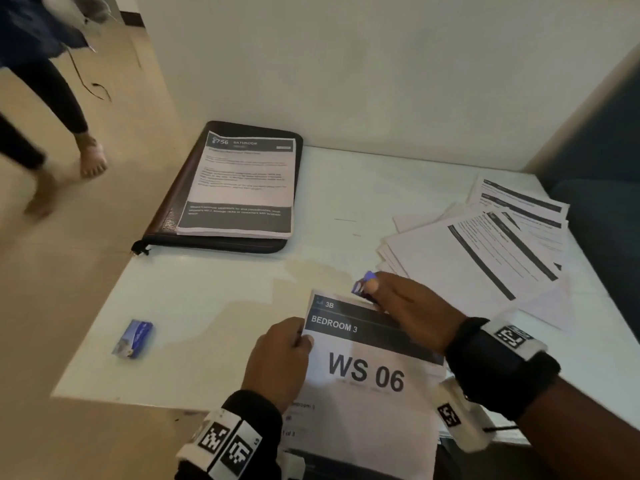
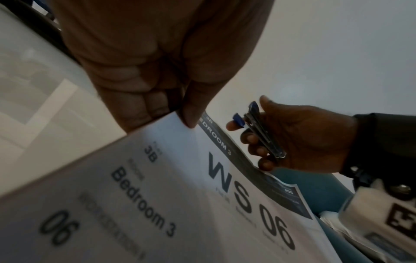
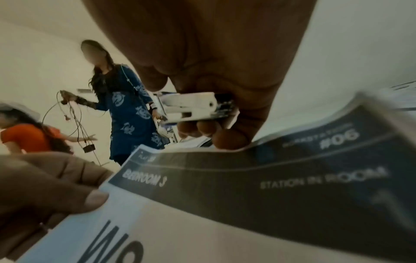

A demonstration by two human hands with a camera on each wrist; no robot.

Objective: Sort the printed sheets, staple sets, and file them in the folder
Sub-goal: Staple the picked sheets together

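Note:
My left hand pinches the upper left edge of a sheet set printed "BEDROOM 3, WS 06", held above the near table edge. My right hand grips a small blue and metal stapler just over the set's top edge. In the left wrist view the stapler lies in curled fingers beside the set. The right wrist view shows the stapler above the set's dark header. A dark zip folder lies at the table's far left under a stack of printed sheets.
Loose printed sheets are fanned out at the right of the white table. A small blue staple box lies near the left edge. A person's legs are on the floor at left; two people show in the right wrist view.

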